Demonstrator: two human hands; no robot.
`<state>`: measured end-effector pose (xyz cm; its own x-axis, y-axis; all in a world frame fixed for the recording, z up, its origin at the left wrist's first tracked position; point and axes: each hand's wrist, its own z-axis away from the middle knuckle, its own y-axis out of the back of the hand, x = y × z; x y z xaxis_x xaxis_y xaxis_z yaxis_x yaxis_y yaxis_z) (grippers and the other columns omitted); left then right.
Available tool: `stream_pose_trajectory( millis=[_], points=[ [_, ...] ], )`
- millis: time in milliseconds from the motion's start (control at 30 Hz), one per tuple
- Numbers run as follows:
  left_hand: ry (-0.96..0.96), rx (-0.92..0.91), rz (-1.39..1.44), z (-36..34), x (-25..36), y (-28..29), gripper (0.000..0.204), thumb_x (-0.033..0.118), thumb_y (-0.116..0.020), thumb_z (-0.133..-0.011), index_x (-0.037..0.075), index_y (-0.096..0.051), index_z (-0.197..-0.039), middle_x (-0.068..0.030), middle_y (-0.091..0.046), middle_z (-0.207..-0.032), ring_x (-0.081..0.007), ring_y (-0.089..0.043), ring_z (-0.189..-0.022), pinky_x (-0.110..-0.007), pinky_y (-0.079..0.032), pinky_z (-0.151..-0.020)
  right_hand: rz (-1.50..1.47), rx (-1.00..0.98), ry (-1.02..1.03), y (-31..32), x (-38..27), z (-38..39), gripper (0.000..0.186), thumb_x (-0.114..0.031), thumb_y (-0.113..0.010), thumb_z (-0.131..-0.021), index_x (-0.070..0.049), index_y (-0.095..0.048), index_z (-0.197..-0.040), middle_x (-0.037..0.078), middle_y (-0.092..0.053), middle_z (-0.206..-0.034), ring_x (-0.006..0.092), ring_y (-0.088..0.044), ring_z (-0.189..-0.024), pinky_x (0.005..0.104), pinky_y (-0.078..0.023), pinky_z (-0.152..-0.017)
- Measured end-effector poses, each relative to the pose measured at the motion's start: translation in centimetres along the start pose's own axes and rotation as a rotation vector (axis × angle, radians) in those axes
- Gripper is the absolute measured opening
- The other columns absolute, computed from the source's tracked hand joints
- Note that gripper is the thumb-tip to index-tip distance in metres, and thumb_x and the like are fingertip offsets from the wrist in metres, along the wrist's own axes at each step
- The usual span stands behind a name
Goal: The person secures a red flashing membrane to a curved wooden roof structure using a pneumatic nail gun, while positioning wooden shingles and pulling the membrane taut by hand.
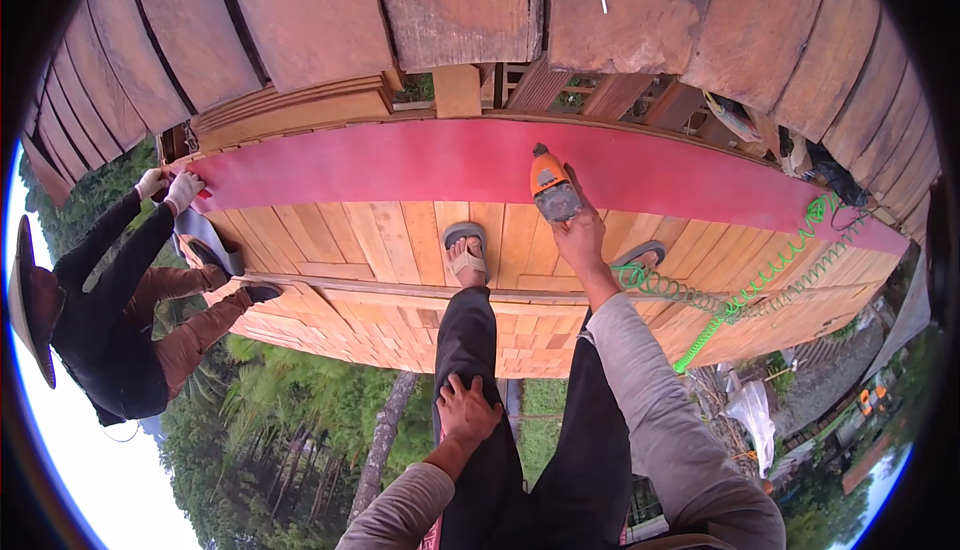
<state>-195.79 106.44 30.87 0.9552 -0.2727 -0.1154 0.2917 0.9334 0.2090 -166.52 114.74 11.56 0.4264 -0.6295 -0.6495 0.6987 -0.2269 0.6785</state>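
Wooden shingles (375, 240) curve right across my view, a roof slope with trees (300, 470) beyond its lower edge and brown planks (460, 10) along the top. I'm watching all this from far off through the head cam and honestly it makes me nervous. So, a red sheet (380, 165) runs along the upper part of the shingles, and the right hand (580, 237) has its fingers wrapped round an orange tool (549, 175), probably an air nailer, held over that sheet with its nose pointing away from the body. I can't tell if the tip touches. The left hand (468, 410) rests on the left leg, fingers loosely spread, holding nothing.

Biggest worry for me is the green coiled hose (697, 345): loops bunch up by the right sandal (642, 253), so one tug or careless step could snag that foot. Sandals on sloped wood don't look super grippy either, with only a thin batten (400, 291) just below them. Also, a co-worker (110, 320) has gloved hands (185, 190) at the sheet's left end, and if they pull mid-press, I'd expect wrinkles or a crooked fastener
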Motion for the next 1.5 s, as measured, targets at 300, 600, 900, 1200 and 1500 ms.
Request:
stream_pose_trajectory(
  millis=[300, 600, 900, 1200, 1500],
  points=[
    [-0.071, 0.023, 0.075, -0.8, -1.2, -0.1, 0.078, 0.05, -0.077, -0.083, 0.019, -0.054, -0.151, -0.0269, -0.039, -0.155, -0.0467, -0.048, -0.136, -0.053, -0.041, -0.115, 0.3, -0.134, 0.242, -8.7, -10.5, -2.0, 0.1, -0.014, -0.078, -0.082, -0.023, -0.028, -0.167, 0.006, -0.063, -0.143, 0.0284, -0.069, -0.108, 0.0486, -0.055, -0.092],
    [-0.098, 0.048, 0.137, -1.1, -3.9, 0.0, 0.077, 0.051, -0.077, -0.083, 0.019, -0.055, -0.149, -0.026, -0.04, -0.154, -0.0474, -0.049, -0.134, -0.054, -0.042, -0.114, 0.365, -0.171, 0.168, -11.4, -13.8, -3.6, 0.104, -0.012, -0.081, -0.079, -0.021, -0.027, -0.167, 0.007, -0.057, -0.15, 0.0308, -0.067, -0.114, 0.0493, -0.053, -0.096],
    [-0.106, 0.025, 0.155, -1.1, -4.1, 0.6, 0.076, 0.051, -0.076, -0.083, 0.02, -0.055, -0.149, -0.0259, -0.039, -0.155, -0.0478, -0.048, -0.135, -0.056, -0.041, -0.114, 0.383, -0.198, 0.113, -10.1, -14.4, -3.5, 0.104, -0.012, -0.08, -0.079, -0.023, -0.026, -0.167, 0.011, -0.056, -0.146, 0.038, -0.062, -0.125, 0.0532, -0.051, -0.101],
    [-0.117, 0.028, 0.172, -1.1, -3.8, 0.8, 0.074, 0.048, -0.074, -0.085, 0.018, -0.055, -0.149, -0.0273, -0.039, -0.154, -0.0485, -0.047, -0.134, -0.057, -0.041, -0.113, 0.389, -0.108, 0.226, -9.9, -13.5, -4.0, 0.101, -0.012, -0.081, -0.08, -0.02, -0.029, -0.166, 0.009, -0.058, -0.145, 0.0338, -0.062, -0.125, 0.0524, -0.051, -0.101],
    [-0.119, 0.105, 0.183, -1.0, -4.8, 0.3, 0.069, 0.045, -0.073, -0.084, 0.015, -0.057, -0.145, -0.028, -0.042, -0.151, -0.0484, -0.049, -0.129, -0.058, -0.042, -0.107, 0.408, -0.237, 0.261, -11.8, -18.7, -3.7, 0.1, -0.01, -0.079, -0.08, -0.02, -0.028, -0.166, 0.009, -0.056, -0.153, 0.0326, -0.059, -0.135, 0.0536, -0.043, -0.114]
  ],
)
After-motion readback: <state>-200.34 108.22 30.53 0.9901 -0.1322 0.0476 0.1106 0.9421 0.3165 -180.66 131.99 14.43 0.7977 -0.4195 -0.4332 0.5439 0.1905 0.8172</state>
